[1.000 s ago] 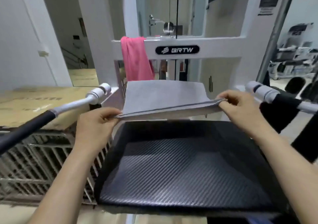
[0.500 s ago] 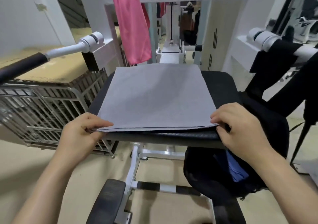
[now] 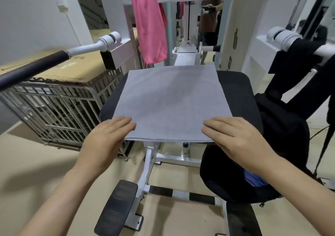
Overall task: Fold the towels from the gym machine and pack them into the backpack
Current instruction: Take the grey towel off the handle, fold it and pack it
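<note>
Grey folded towel (image 3: 170,101) lies flat on the black seat (image 3: 235,94); left hand (image 3: 107,141) and right hand (image 3: 239,139) press its near corners, fingers straight. Right of the seat, an open black backpack (image 3: 282,145) holds something blue (image 3: 253,180); a pink towel (image 3: 148,27) hangs behind

Wire cage (image 3: 59,112) at 9 o'clock, standing on the floor (image 3: 36,159), which is beige. Flat cardboard box (image 3: 54,67) lies on top of the cage, faint print on it, unreadable. White wall (image 3: 32,14) at 10 o'clock with a small white fitting (image 3: 61,7) on it. Person in a brown top (image 3: 208,21) at 12 o'clock, far back, partly hidden.
</note>
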`<state>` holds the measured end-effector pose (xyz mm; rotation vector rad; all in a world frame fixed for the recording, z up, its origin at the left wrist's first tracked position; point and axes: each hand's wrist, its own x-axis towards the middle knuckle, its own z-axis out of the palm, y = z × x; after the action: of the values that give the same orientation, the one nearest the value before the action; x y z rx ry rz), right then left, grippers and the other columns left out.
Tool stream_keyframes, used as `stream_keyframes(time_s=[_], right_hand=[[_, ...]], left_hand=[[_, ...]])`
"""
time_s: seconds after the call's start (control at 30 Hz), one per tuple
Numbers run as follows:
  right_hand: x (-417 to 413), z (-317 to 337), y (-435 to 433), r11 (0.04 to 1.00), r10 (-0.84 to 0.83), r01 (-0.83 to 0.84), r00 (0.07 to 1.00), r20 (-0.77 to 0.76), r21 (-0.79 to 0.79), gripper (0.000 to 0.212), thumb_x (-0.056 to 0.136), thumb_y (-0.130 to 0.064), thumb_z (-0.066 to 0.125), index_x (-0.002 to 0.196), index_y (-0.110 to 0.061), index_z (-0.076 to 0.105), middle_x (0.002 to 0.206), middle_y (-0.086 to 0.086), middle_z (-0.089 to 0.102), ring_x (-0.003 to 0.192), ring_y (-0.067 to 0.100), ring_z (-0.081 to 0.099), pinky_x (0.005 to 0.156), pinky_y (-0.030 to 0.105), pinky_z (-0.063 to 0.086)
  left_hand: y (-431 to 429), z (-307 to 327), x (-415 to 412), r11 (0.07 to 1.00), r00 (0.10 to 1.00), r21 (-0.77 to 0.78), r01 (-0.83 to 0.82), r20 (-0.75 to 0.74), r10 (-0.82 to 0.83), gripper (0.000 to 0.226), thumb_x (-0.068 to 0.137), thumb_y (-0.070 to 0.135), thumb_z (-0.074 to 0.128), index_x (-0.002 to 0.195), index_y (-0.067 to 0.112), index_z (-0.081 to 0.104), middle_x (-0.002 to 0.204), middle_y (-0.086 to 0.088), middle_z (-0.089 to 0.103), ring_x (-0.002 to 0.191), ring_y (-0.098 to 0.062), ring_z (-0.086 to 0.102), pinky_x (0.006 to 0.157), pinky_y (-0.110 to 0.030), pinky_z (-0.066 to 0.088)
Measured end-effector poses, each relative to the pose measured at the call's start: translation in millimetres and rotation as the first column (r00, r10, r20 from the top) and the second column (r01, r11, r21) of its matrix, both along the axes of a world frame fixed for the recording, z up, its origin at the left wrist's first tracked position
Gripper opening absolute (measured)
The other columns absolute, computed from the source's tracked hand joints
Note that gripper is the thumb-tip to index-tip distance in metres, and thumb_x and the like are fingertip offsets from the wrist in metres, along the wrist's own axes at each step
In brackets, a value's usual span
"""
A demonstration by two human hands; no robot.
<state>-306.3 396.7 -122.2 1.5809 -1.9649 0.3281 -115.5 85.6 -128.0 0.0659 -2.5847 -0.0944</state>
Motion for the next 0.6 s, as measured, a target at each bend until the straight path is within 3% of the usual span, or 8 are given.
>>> stream_keyframes(time_s=[0.2,0.3,0.37,0.47,0.53,0.6], right_hand=[[3.7,14.5,4.5,0.999,-0.012,0.016,0.992,0.123,-0.032,0.020,0.078,-0.003,0.068,0.093,-0.014,0.076,0.095,-0.002,0.076,0.088,0.022,0.072,0.063,0.037,0.055],[10.9,43.3,-0.1,0.988,-0.143,0.117,0.942,0.305,0.104,0.009,0.085,-0.020,0.066,0.086,-0.025,0.074,0.077,-0.008,0.073,0.075,0.020,0.070,0.061,0.038,0.055],[5.3,72.3,-0.6,0.957,-0.247,0.128,0.829,0.502,0.261,0.006,0.087,-0.028,0.068,0.086,-0.028,0.074,0.076,-0.013,0.072,0.074,0.007,0.067,0.068,0.032,0.054],[-17.3,110.3,-5.6,0.918,-0.281,-0.062,0.594,0.754,0.391,0.007,0.088,-0.025,0.066,0.086,-0.026,0.073,0.083,-0.009,0.072,0.079,0.004,0.066,0.075,0.024,0.052],[-36.6,124.0,-17.7,0.966,-0.168,-0.112,0.414,0.895,0.233,0.009,0.089,-0.017,0.065,0.088,-0.018,0.074,0.089,0.002,0.074,0.082,0.011,0.067,0.078,0.025,0.052],[-58.1,128.2,-36.4,0.997,-0.069,0.002,0.268,0.961,0.071,0.012,0.088,-0.017,0.064,0.093,-0.011,0.073,0.093,0.006,0.074,0.086,0.016,0.068,0.080,0.027,0.053]], left_hand=[[2.0,6.0,9.7,0.998,0.998,0.067,-0.013,-0.058,0.017,0.034,0.086,0.016,0.045,0.100,0.014,0.076,0.100,0.001,0.075,0.102,-0.007,0.059,0.098,-0.029,0.041],[4.4,23.6,11.7,0.954,0.997,0.292,-0.064,-0.018,0.072,0.018,0.080,0.010,0.070,0.091,0.022,0.079,0.085,0.019,0.072,0.084,0.000,0.064,0.075,-0.009,0.045],[3.8,47.0,9.7,0.854,0.993,0.510,-0.106,0.098,0.065,0.017,0.076,0.009,0.079,0.082,0.025,0.080,0.071,0.017,0.073,0.065,0.004,0.063,0.060,-0.012,0.047],[-11.6,79.0,-2.6,0.681,0.968,0.727,-0.089,0.223,-0.111,0.007,0.077,0.015,0.076,0.076,0.022,0.078,0.072,-0.004,0.074,0.063,-0.005,0.063,0.061,-0.017,0.049],[-29.1,93.4,-17.8,0.571,0.964,0.819,-0.052,0.191,-0.186,0.011,0.082,0.030,0.073,0.084,0.019,0.075,0.083,-0.009,0.074,0.074,-0.014,0.067,0.072,-0.025,0.052],[-48.7,97.2,-39.5,0.451,0.966,0.891,-0.045,0.154,-0.207,0.030,0.080,0.043,0.070,0.090,0.015,0.073,0.088,-0.010,0.074,0.079,-0.020,0.068,0.073,-0.031,0.054]])
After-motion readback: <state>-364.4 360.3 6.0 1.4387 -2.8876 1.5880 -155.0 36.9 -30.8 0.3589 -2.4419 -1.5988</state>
